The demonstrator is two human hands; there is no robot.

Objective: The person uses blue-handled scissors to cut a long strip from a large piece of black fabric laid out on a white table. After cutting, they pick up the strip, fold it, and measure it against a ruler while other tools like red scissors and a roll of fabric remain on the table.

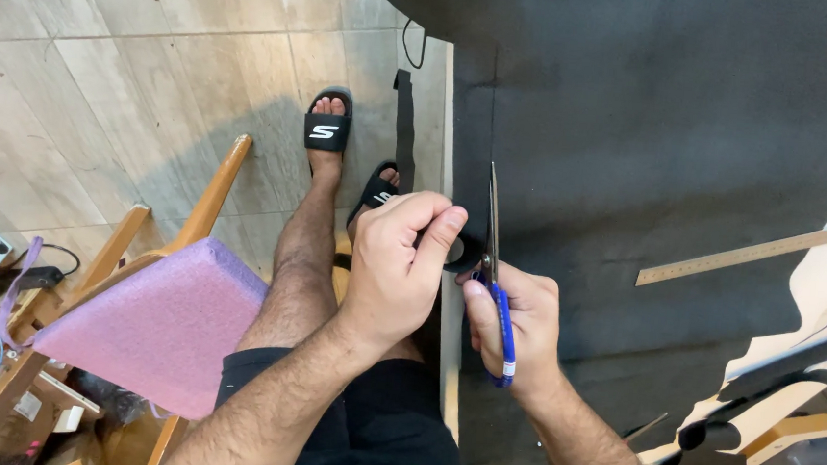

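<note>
Nearest the camera, the person's right hand [515,319] was closed around the blue handles of a pair of scissors [495,268], fingers through the loops, the blades pointing away along the edge of the table. The blades looked nearly together, their tips lying on the black fabric sheet [657,134]. Just to its left, the left hand [399,261] was clamped on the narrow black strip [459,251] already freed from the sheet, thumb and forefinger pinching it where it curled beside the blades. By the look of it, the step in hand was trimming a long strip off the sheet's left margin, with the cut partway up. The next move would call for opening the blades, sliding them forward along the same straight line, and keeping the strip taut and clear of the edges.

Beyond the hands, the far end of the strip [403,123] hung over the table edge toward the tiled floor [133,53]. To the right, a steel ruler [756,252] lay slantwise on the fabric, well apart from the cut. On the left stood a wooden chair with a pink foam cushion [155,325].
</note>
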